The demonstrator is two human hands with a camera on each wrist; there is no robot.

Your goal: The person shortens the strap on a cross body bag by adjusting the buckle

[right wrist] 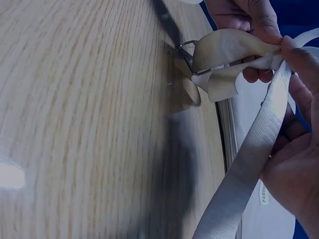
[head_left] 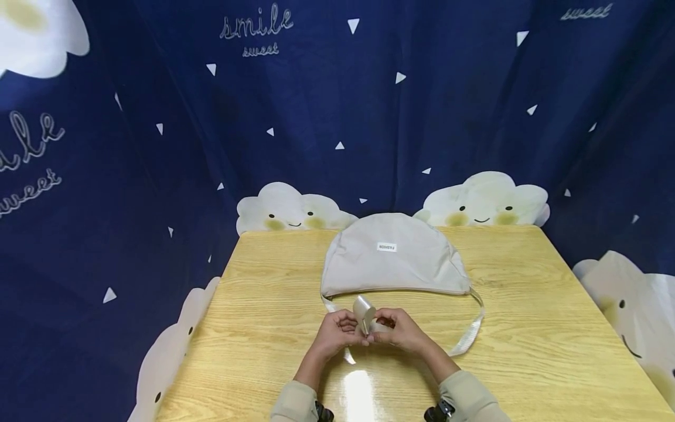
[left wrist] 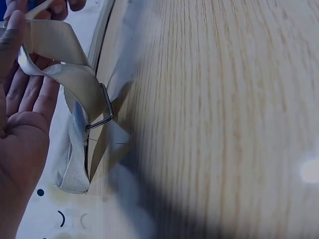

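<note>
Finding: strap (right wrist: 246, 154) showing twists under a double pinch

My left grip (head_left: 337, 333) and right grip (head_left: 399, 329) are pinching it, tips almost meeting. I am judging that flattening the strap should be easing its slide through the angular metal buckle (left wrist: 108, 103) sitting just beside them. Fine ribs are lining the strap; the soft, half-round bag (head_left: 392, 268) is lying beyond both grips on the grained bench (head_left: 253, 334).

The left hand (head_left: 333, 337) and the right hand (head_left: 402, 332) pinch a looped pale strap (head_left: 364, 307) between them over the wooden desk (head_left: 532, 328), a half-round light bag (head_left: 395, 271) lying just beyond them and a dark blue cloth (head_left: 311, 94) with white clouds (head_left: 482, 196) hanging well beyond them.
</note>
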